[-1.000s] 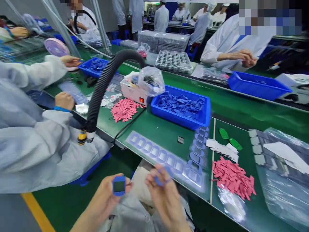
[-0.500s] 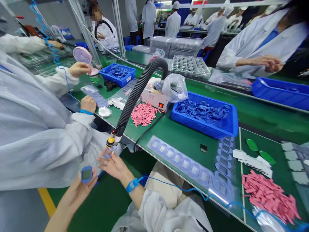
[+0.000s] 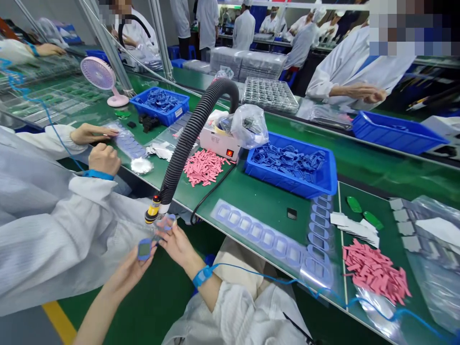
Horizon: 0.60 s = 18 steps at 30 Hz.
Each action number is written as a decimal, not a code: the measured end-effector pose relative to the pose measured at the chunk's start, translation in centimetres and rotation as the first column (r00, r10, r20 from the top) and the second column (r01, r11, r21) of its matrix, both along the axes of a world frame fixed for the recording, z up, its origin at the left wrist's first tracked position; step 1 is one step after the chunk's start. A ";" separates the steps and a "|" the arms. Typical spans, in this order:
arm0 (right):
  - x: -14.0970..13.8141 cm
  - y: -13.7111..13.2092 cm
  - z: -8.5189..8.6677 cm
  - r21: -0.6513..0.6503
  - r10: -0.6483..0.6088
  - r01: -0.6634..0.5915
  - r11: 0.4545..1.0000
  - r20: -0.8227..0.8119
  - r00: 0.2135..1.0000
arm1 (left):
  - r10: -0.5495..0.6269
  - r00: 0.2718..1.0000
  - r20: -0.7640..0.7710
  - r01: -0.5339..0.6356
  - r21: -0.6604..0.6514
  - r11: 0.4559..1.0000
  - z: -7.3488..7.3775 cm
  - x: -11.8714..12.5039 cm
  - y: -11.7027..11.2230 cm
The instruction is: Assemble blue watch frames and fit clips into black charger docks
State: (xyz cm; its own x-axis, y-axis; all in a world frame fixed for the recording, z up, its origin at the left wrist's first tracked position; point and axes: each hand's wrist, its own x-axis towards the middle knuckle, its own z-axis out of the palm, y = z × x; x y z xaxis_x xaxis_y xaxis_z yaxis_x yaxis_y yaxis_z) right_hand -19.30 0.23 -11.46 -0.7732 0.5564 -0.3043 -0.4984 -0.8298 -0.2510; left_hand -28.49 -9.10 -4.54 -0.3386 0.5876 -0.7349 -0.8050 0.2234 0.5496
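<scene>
My left hand (image 3: 130, 269) holds a small blue-framed device (image 3: 144, 249) with a grey screen facing up. Its fingers are wrapped around the device's edge. Just to the right, my right hand (image 3: 178, 245) pinches a thin, light blue frame-shaped piece (image 3: 169, 222), partly hidden by the fingers. Both hands are close together in front of the bench edge. Above them hangs the yellow-and-black tip (image 3: 153, 210) of a ribbed black hose (image 3: 196, 132). A blue wrist strap (image 3: 202, 276) with a cord circles my right wrist.
On the green bench are a blue bin (image 3: 291, 165) of blue straps, pink strips (image 3: 204, 167), a sheet of light blue frames (image 3: 257, 232), a black square (image 3: 292, 213) and white cards (image 3: 354, 229). A co-worker's sleeve (image 3: 68, 211) is close on the left.
My left hand has moved up and right with the device, nearer my right hand. The view has shifted a little. At left, the co-worker's far hand has come down to the bench.
</scene>
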 end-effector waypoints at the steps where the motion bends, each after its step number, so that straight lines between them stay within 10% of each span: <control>1: -0.4 0.0 0.6 0.009 0.026 -0.026 1.000 -0.020 0.999 | 0.029 0.999 -0.017 -0.030 -0.004 1.000 0.3 -0.6 -1.2; 6: -1.3 -1.1 2.0 0.069 0.195 -0.192 0.979 -0.045 0.980 | 0.146 0.985 -0.090 -0.147 -0.006 0.989 1.4 -4.1 -4.1; 18: 8.1 -3.0 2.3 0.188 0.167 -0.207 0.960 0.209 0.963 | -0.244 0.966 -0.083 0.231 -0.144 0.962 0.5 -0.5 3.6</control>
State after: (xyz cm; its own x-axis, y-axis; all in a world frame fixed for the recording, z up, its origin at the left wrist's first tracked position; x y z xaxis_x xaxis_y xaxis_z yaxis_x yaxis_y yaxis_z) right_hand -11.20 -2.78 -9.18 -0.8086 0.4735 -0.3492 -0.2657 -0.8234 -0.5013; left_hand -29.00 -5.52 -4.00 -0.2762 0.5604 -0.7808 -0.6629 0.4772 0.5770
